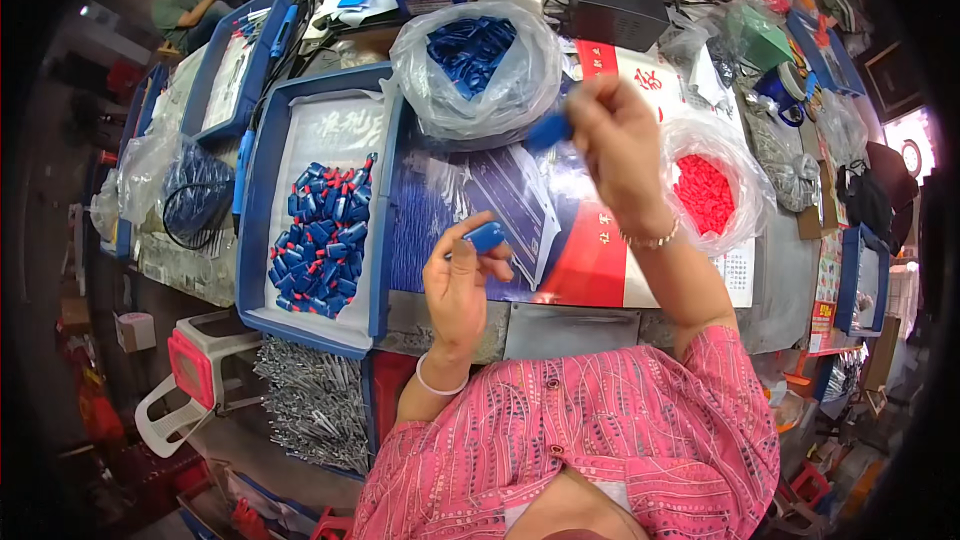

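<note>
A blue piece (pixel 487 236) is held in the left hand's (pixel 456 285) fingers; through a loosened pinch, it could be dropped. Farther off, a second blue piece (pixel 548 130) is gripped by the right hand (pixel 615 140) near an open bag (pixel 535 70), whose loose rim could be snagged.

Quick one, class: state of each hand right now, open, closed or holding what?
Left hand: closed on a small glossy blue piece.
Right hand: closed on another blue piece, slightly blurred.
</note>
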The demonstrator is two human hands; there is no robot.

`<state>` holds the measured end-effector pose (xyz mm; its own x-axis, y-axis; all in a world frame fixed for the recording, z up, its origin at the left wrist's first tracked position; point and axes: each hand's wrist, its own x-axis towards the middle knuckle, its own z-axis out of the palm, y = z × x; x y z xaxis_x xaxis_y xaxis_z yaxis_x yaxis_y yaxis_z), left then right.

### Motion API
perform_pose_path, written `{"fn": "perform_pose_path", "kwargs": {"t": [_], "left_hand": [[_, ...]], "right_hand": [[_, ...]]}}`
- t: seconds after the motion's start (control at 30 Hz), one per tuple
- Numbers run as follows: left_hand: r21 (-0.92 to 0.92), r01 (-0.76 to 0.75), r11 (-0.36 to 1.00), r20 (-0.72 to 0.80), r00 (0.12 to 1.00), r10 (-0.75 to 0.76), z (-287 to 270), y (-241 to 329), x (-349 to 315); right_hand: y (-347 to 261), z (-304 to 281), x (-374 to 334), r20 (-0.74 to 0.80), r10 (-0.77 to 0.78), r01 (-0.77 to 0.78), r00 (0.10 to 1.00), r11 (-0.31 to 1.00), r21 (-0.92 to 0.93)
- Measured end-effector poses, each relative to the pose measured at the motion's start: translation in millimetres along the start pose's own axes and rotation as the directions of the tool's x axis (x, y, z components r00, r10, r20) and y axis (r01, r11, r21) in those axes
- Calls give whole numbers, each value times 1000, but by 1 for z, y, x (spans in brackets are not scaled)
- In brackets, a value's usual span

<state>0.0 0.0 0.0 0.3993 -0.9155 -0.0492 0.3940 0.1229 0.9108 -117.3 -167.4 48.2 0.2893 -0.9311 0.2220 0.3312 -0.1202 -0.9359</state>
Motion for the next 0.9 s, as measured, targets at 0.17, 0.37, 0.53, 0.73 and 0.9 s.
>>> {"fn": "perform_pose_path", "kwargs": {"t": [0.17,0.37,0.53,0.73,0.9], "left_hand": [[-157,-28,987,28,999,33,-10,-4,1],[-67,-25,997,-20,1000,24,-20,-4,-5],[7,68,998,91,994,-68,-6,-7,-9],[-287,208,935,145,974,-172,-13,-21,-19],[-296,214,931,177,970,-167,1,-22,-19]], "right_hand": [[-6,13,73,244,-362,435,900,700,-566],[-8,27,-28,632,67,325,772,813,-483],[5,9,-87,585,-57,395,809,789,-471],[-79,-24,-96,802,-295,667,520,726,-166],[-141,-14,-103,382,-869,746,315,476,466]]}}
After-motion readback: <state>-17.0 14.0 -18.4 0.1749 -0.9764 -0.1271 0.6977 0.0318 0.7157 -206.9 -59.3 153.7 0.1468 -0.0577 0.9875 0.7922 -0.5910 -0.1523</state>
